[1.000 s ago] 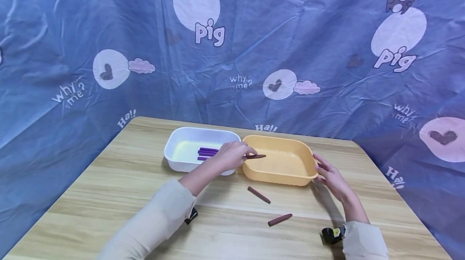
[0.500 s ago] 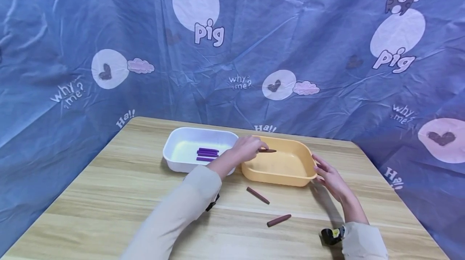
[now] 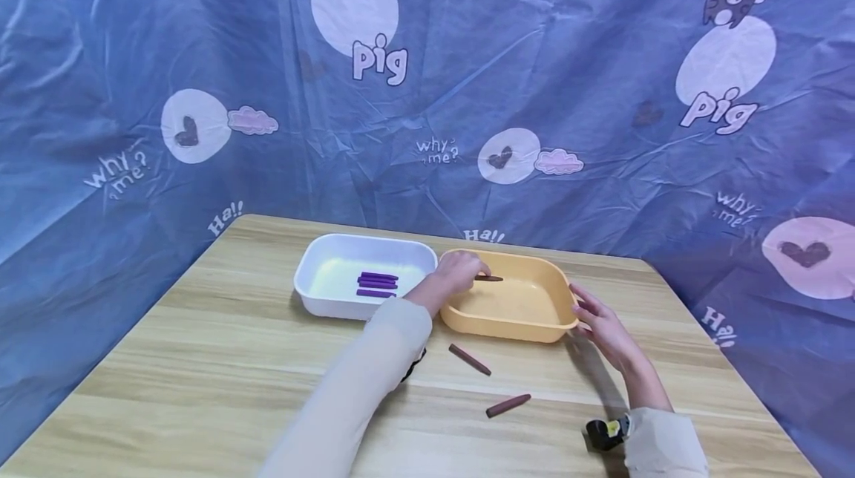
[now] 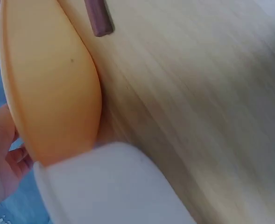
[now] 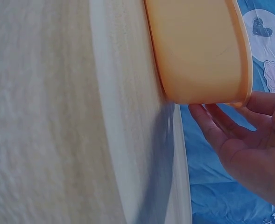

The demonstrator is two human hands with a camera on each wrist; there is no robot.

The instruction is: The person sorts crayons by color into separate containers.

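Note:
My left hand (image 3: 461, 272) is over the left part of the orange plastic basin (image 3: 508, 328), its fingers pinching a brown crayon (image 3: 490, 278) that points right. In the left wrist view that hand (image 4: 2, 158) shows only partly behind the basin's rim, its crayon hidden. At the basin's right end my right hand (image 3: 609, 329) holds the rim; in the right wrist view the thumb is at the lip and the fingertips (image 5: 196, 112) meet the outer wall. Two more brown crayons lie on the table, one nearer the basin (image 3: 470, 359) and another in front (image 3: 508, 405).
Left of the orange basin, edge to edge, stands a white basin (image 3: 327, 307) with several purple crayons (image 3: 377, 281) inside. Both are on a wood-grain table (image 3: 200, 374). A blue printed cloth (image 3: 374, 188) hangs behind it. A black device (image 3: 604, 433) sits at the right wrist.
My left hand has moved right with the brown crayon, from between the two basins to over the orange one, and then lowered slightly. The right hand stays at the orange basin's end.

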